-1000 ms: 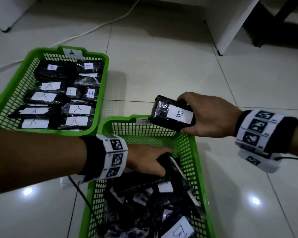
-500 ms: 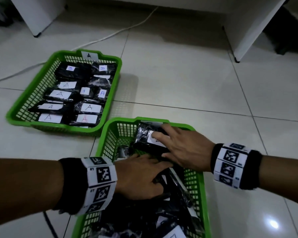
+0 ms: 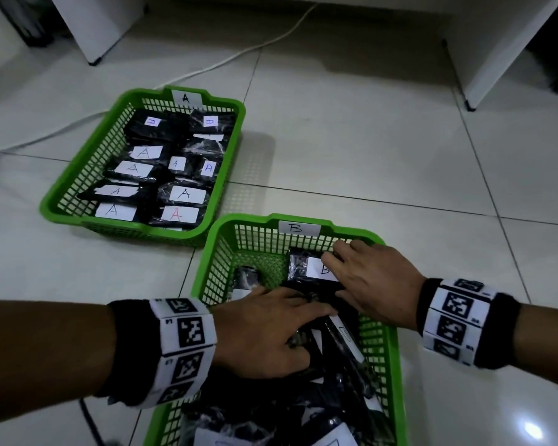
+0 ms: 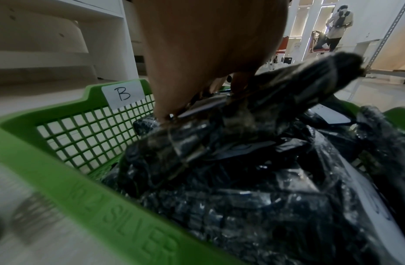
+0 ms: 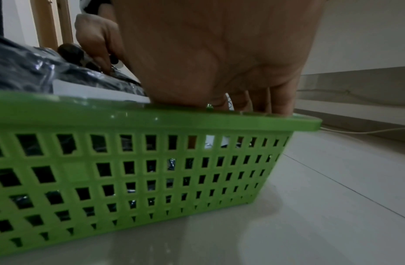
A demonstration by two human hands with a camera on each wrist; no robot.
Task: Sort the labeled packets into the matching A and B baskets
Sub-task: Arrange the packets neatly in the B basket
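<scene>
My right hand (image 3: pixel 372 280) lay flat, fingers straight, on the black plastic-wrapped packet with white B label (image 3: pixel 306 268) at the far end of the green mesh plastic basket tagged B (image 3: pixel 226 246) — little bare floor there. My left hand (image 3: pixel 264 336) pressed the heaped black packets (image 4: pixel 253 179); I couldn't see whether it held any. Beside it, the green mesh basket tagged A (image 3: pixel 229 149) — white glossy floor tiles (image 3: pixel 368 140) around.

My two green baskets, A (image 3: pixel 58 201) and B (image 3: pixel 203 275), sit near each other on the white tiled floor (image 3: pixel 351 140), beside a white cable (image 3: pixel 226 59).
</scene>
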